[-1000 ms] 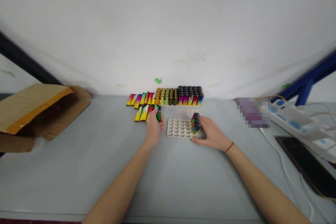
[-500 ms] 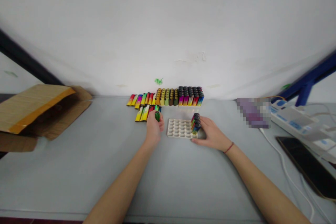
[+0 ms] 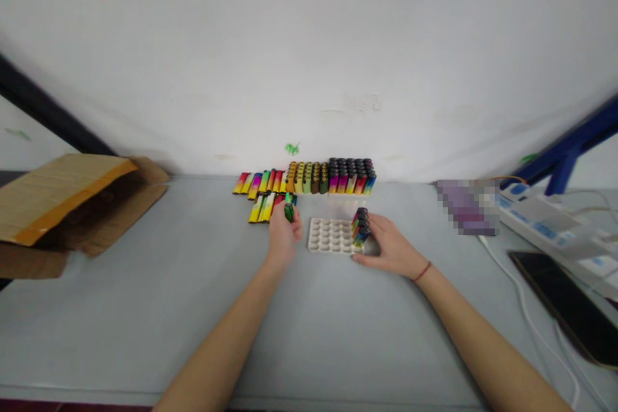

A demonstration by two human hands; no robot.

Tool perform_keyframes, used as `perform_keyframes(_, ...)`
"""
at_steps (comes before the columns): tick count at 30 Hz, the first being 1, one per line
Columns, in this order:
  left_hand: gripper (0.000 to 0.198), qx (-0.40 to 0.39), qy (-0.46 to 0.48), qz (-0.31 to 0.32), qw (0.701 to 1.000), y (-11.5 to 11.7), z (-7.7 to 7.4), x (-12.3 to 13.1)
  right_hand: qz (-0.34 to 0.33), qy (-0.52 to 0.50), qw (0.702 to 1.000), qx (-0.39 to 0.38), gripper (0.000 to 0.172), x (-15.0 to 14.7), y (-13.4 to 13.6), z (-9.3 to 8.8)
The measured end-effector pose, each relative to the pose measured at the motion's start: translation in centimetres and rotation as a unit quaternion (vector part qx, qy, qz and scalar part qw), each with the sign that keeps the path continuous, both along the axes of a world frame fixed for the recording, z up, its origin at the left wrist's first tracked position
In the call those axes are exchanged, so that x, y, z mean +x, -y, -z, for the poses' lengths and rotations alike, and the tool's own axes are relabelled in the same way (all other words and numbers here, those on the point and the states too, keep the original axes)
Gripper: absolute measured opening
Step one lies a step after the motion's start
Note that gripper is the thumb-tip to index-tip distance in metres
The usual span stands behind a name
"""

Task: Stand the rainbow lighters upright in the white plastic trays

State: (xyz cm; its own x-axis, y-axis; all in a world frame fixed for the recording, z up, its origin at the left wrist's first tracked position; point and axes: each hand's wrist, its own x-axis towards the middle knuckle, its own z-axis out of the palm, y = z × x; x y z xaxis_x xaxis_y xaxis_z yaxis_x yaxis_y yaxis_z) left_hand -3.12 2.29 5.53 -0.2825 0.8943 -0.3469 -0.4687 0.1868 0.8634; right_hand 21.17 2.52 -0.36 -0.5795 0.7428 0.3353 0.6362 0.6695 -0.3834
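Note:
My left hand [image 3: 284,228] is closed around a lighter with a green end [image 3: 289,212], just left of a white tray [image 3: 331,244] with rows of round holes. Most of that lighter is hidden in the fingers. At the tray's right end, my right hand [image 3: 389,248] grips the edge, thumb at the near corner and fingers behind. Between them, a column of several black-topped lighters [image 3: 360,226] stands upright in the tray's last holes. Loose bright lighters [image 3: 261,208] lie flat beyond my left hand, which partly covers them.
Against the wall stand a block of yellow-to-dark lighters [image 3: 307,178] and a block of black-topped lighters [image 3: 352,176]. An open cardboard box [image 3: 72,199] sits at left. On the right are a power strip [image 3: 545,219], a white cable [image 3: 521,302] and a black phone [image 3: 564,302].

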Motion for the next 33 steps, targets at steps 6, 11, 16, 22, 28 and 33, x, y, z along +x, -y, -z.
perform_keyframes(6,0.049,0.003,-0.002,-0.003,1.000,0.1,0.4,0.2,0.001,-0.008,1.000,-0.001,0.079,-0.1,0.0,0.0)
perform_keyframes(11,0.059,0.025,-0.033,0.024,0.999,0.2,1.1,0.4,0.002,-0.006,1.000,-0.006,0.075,-0.1,0.0,-0.1)
perform_keyframes(16,0.033,0.192,-0.261,0.066,0.944,1.7,1.5,0.6,0.000,-0.009,1.000,-0.003,0.076,0.0,0.0,0.0)
perform_keyframes(22,0.022,0.285,-0.334,0.242,0.865,3.1,1.5,1.9,-0.001,-0.005,1.000,-0.004,0.078,-0.1,0.1,-0.1)
perform_keyframes(28,0.022,0.370,-0.406,0.307,0.777,2.8,1.9,2.5,0.000,-0.015,1.000,-0.009,0.069,-0.2,0.1,-0.1)
perform_keyframes(33,0.022,0.360,-0.419,0.323,0.769,2.6,2.2,2.5,-0.005,-0.020,1.000,-0.002,0.070,-0.1,0.0,0.1)
